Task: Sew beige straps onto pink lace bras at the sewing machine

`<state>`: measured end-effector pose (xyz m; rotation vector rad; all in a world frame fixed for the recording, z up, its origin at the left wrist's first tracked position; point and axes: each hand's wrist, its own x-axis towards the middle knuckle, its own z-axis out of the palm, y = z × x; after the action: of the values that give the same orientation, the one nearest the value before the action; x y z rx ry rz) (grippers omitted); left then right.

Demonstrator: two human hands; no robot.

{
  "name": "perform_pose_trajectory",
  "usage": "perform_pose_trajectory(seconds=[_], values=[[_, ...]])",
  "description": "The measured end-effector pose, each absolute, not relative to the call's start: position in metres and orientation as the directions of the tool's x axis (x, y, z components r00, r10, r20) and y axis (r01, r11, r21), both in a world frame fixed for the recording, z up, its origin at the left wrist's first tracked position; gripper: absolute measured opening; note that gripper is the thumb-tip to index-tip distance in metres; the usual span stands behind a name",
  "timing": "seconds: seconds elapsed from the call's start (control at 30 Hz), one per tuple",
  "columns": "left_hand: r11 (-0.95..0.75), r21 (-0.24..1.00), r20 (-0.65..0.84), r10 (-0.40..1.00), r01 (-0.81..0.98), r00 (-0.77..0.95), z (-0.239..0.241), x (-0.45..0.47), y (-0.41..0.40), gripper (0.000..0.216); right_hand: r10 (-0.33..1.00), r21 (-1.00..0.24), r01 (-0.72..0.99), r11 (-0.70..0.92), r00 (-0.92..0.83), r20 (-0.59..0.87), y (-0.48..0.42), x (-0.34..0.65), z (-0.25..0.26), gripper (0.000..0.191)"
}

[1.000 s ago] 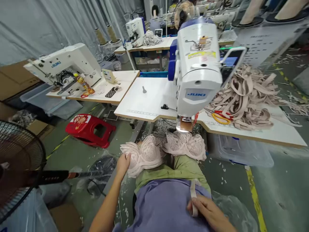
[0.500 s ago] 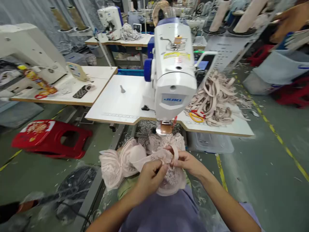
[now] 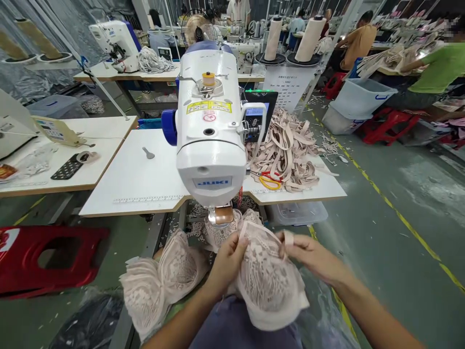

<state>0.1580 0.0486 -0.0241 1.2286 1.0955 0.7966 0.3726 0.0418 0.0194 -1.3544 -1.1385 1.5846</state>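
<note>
Both my hands hold a pale pink lace bra (image 3: 267,283) up over my lap, just below the needle end of a white Juki sewing machine (image 3: 210,131). My left hand (image 3: 227,259) pinches the top edge of one cup. My right hand (image 3: 308,257) is closed on the bra's other edge together with a short beige strap piece (image 3: 288,238). More lace bras (image 3: 160,281) lie heaped on my left knee.
A pile of beige straps (image 3: 290,150) and yellow-and-red scissors (image 3: 269,180) lie on the white table (image 3: 134,179) right of the machine. A red plastic stool (image 3: 47,257) stands on the floor at left. Other tables, machines and people fill the background.
My hands have lifted one bra off the heap and spread it between them, nearer the machine. The camera view has swung right and upward.
</note>
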Motion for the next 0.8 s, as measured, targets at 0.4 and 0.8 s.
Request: perform_pose_trajectory(seconds=[0.4, 0.8], values=[[-0.363, 0.522, 0.259, 0.93, 0.772, 0.262, 0.001, 0.106, 0.085, 0.039, 0.918, -0.938, -0.148, -0.313, -0.3, -0.26, 0.132, 0.302, 0.016, 0.036], [-0.201, 0.834, 0.02, 0.941, 0.514, 0.337, -0.002, 0.076, 0.096, 0.038, 0.996, -0.989, 0.138, 0.049, -0.077, 0.038, 0.168, 0.277, 0.013, 0.016]])
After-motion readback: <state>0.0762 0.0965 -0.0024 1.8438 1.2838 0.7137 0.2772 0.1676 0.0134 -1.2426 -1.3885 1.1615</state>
